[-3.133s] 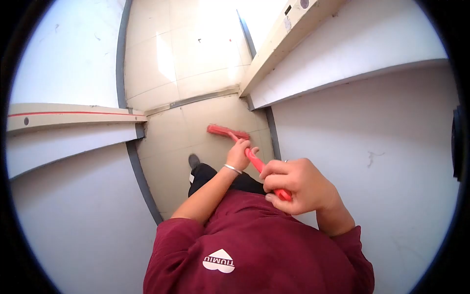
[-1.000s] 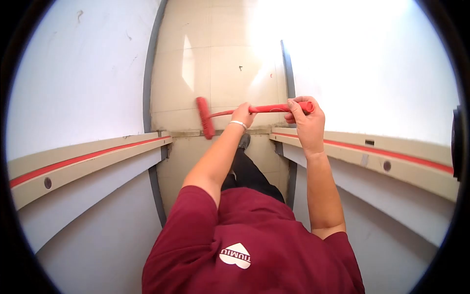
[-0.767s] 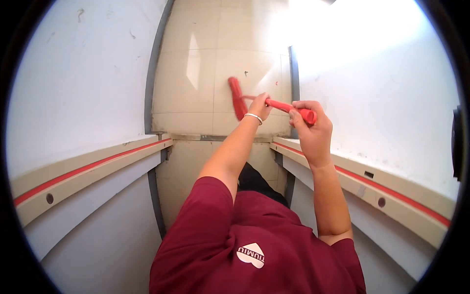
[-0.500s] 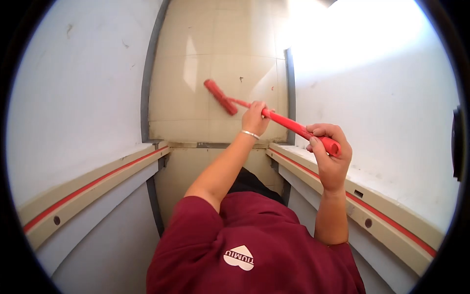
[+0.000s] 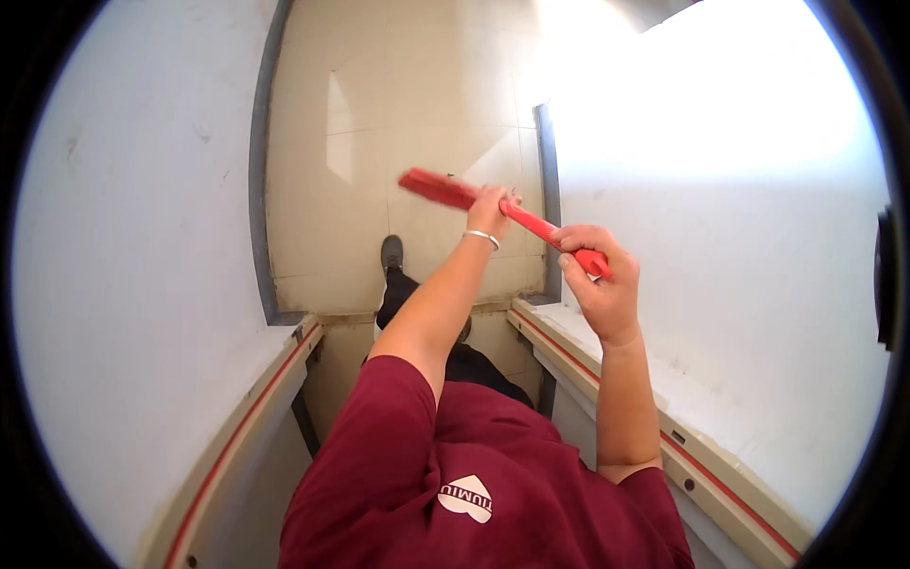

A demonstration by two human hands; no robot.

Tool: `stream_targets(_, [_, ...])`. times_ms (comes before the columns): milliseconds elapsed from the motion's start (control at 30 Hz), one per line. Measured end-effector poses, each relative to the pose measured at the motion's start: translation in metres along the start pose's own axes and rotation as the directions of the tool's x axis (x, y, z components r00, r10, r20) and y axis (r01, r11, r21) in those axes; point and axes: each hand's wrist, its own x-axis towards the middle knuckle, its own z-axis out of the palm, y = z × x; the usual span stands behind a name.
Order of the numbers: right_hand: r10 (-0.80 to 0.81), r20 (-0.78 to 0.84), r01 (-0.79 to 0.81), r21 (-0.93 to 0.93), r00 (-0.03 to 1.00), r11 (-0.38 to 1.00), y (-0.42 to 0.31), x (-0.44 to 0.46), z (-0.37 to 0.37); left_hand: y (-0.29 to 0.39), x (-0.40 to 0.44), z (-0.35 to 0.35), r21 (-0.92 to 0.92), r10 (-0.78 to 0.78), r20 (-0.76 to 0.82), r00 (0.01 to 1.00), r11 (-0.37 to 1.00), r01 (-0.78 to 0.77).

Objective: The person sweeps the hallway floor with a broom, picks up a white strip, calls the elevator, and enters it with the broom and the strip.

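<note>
Both my hands grip the red handle of a broom (image 5: 534, 225), which slants down and away to the left. My left hand (image 5: 488, 211), with a light bracelet at the wrist, is closed around the lower part of the handle. Higher up, near the handle's end, the fingers of my right hand (image 5: 603, 275) are wrapped around it. Beyond my left hand the red broom head (image 5: 434, 186) appears over the tiled floor (image 5: 351, 204), slightly blurred. Whether it touches the tiles I cannot tell.
White walls (image 5: 152, 190) with grey skirting (image 5: 262, 161) flank the passage. Beige rails with a red stripe (image 5: 248, 422) run along both sides beside me. A dark shoe (image 5: 391, 252) stands past the threshold. A small dark speck (image 5: 450, 175) lies by the broom head.
The broom head has turned to lie more in line with the handle. My right hand has moved left and slightly farther forward. A foot has come forward onto the tiles.
</note>
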Motion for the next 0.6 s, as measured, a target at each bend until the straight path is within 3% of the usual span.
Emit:
stream_targets(33, [0.016, 0.004, -0.016, -0.005, 1.0, 1.0, 0.004, 0.011, 0.005, -0.007, 0.024, -0.003, -0.016, 0.047, -0.025, 0.999, 0.999, -0.047])
stream_targets(100, [-0.097, 0.023, 0.099, -0.094, 0.995, 0.991, 0.005, 0.032, 0.022, -0.013, 0.053, -0.022, -0.026, 0.092, -0.029, 0.995, 0.995, -0.092])
stream_targets(167, [-0.002, 0.027, 0.005, -0.097, 1.0, 0.995, 0.003, 0.04, 0.031, -0.008, 0.084, -0.045, -0.001, 0.116, -0.03, 0.993, 0.993, -0.116])
stream_targets(233, [0.022, -0.013, -0.023, -0.143, 1.0, 0.989, 0.003, 0.037, 0.03, -0.002, 0.094, -0.054, 0.07, 0.122, 0.067, 0.99, 0.989, -0.127])
stream_targets(267, [0.036, -0.079, -0.044, -0.1, 0.996, 0.994, 0.0, 0.034, 0.025, 0.006, 0.092, -0.058, 0.127, 0.194, 0.16, 0.968, 0.968, -0.215])
stream_targets(300, [0.091, -0.105, -0.097, -0.062, 0.99, 0.993, -0.003, 0.026, 0.016, 0.014, 0.085, -0.063, 0.175, 0.255, 0.258, 0.932, 0.936, -0.305])
stream_targets(367, [0.212, -0.151, -0.209, 0.034, 0.965, 0.977, -0.014, 0.006, -0.01, 0.039, 0.062, -0.06, 0.252, 0.11, 0.497, 0.861, 0.931, -0.264])
stream_targets(433, [0.278, -0.189, -0.257, 0.125, 0.942, 0.958, -0.028, -0.002, -0.037, 0.051, 0.042, -0.041, 0.22, 0.061, 0.708, 0.704, 0.928, -0.302])
stream_targets(500, [0.291, -0.226, -0.262, 0.149, 0.93, 0.954, -0.042, 0.001, -0.059, 0.082, 0.029, -0.03, 0.151, 0.067, 0.829, 0.555, 0.929, -0.338])
stream_targets(600, [0.458, -0.314, -0.458, 0.077, 0.832, 0.886, -0.053, 0.003, -0.091, 0.103, 0.001, 0.013, 0.069, 0.087, 0.859, 0.505, 0.957, -0.282])
